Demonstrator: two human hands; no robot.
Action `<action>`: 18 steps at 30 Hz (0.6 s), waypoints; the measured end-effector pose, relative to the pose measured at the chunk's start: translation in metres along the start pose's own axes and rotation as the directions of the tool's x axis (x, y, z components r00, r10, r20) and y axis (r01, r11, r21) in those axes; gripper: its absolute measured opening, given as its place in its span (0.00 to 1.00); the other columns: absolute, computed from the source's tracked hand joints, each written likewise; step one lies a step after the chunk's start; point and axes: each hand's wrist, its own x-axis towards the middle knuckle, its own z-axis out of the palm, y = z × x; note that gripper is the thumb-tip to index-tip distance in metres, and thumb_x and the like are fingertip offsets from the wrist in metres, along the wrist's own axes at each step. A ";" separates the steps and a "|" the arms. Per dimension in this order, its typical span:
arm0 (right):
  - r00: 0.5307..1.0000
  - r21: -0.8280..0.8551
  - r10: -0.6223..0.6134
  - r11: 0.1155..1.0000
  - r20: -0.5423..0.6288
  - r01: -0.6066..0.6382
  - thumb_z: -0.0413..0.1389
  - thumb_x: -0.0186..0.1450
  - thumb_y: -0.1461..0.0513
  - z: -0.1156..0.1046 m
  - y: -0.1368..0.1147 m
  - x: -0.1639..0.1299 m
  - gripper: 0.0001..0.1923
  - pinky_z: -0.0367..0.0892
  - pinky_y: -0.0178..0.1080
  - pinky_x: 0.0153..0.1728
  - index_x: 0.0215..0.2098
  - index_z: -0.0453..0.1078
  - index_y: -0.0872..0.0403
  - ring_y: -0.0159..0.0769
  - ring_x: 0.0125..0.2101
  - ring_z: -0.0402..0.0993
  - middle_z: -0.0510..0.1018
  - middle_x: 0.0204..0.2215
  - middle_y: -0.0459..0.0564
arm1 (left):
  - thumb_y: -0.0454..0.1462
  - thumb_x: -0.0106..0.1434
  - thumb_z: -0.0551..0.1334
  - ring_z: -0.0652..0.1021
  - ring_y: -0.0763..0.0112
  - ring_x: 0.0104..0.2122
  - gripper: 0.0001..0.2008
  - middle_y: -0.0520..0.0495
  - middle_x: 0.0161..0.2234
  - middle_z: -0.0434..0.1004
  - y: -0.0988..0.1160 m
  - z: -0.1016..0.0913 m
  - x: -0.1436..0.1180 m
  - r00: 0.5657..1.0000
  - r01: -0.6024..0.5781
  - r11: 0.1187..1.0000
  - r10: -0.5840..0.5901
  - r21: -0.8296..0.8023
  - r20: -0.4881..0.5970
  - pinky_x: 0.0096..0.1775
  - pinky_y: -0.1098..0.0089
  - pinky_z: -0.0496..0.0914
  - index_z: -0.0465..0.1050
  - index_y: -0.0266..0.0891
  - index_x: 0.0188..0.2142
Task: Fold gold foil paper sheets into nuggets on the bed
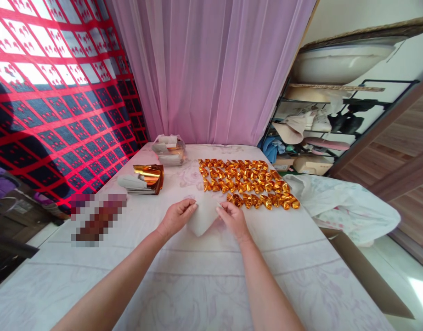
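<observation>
A sheet of paper [202,218], pale side up, is held above the table between my two hands. My left hand [178,216] pinches its left edge between thumb and fingers. On the opposite edge, my right hand [234,219] has a similar pinch. Just beyond my right hand lie rows of folded shiny gold paper pieces [244,177]. To the left of my left hand sits a stack of gold foil paper sheets [145,179], curled, with pale backs showing. The underside of the held sheet is hidden.
A clear plastic bag with more paper [170,149] stands at the table's back. A purple curtain [211,69] hangs behind. On the right are a shelf rack [321,133], a covered bundle [356,207] and a cardboard box [366,271]. A blurred patch covers something at left.
</observation>
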 end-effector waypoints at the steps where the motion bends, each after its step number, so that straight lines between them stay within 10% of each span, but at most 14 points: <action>1: 1.000 0.000 0.007 1.000 -0.014 -0.007 0.58 0.56 0.49 0.000 0.000 0.001 0.16 0.65 0.34 0.23 0.26 0.72 0.53 0.32 0.19 0.66 0.70 0.15 0.42 | 0.51 0.64 0.54 0.78 0.67 0.34 0.21 0.49 0.34 0.80 -0.002 0.000 -0.002 1.000 0.016 1.000 -0.015 -0.011 0.004 0.36 0.72 0.72 0.75 0.40 0.43; 8: 0.987 -0.072 0.044 0.996 -0.152 -0.056 0.55 0.58 0.48 -0.002 0.002 0.003 0.17 0.63 0.33 0.25 0.28 0.71 0.54 0.31 0.20 0.64 0.69 0.18 0.42 | 0.47 0.61 0.61 0.80 0.67 0.31 0.34 0.48 0.38 0.81 -0.009 -0.008 -0.033 0.995 0.090 0.996 -0.090 -0.007 0.053 0.36 0.69 0.73 0.59 0.43 0.65; 14: 0.986 -0.228 0.046 0.970 -0.161 -0.082 0.55 0.56 0.49 0.009 0.005 -0.002 0.16 0.64 0.35 0.29 0.29 0.72 0.52 0.34 0.23 0.69 0.74 0.20 0.44 | 0.43 0.62 0.58 0.78 0.70 0.32 0.25 0.48 0.39 0.80 -0.009 -0.019 -0.052 0.991 0.030 0.999 -0.027 -0.021 0.131 0.35 0.72 0.72 0.70 0.42 0.58; 18: 0.991 -0.337 0.046 0.938 -0.125 -0.086 0.54 0.56 0.50 0.015 0.007 -0.006 0.14 0.64 0.36 0.32 0.30 0.74 0.51 0.37 0.25 0.72 0.77 0.22 0.46 | 0.40 0.62 0.58 0.77 0.73 0.29 0.33 0.48 0.42 0.81 -0.010 -0.025 -0.057 0.991 0.022 1.000 -0.025 0.022 0.129 0.32 0.74 0.71 0.56 0.42 0.67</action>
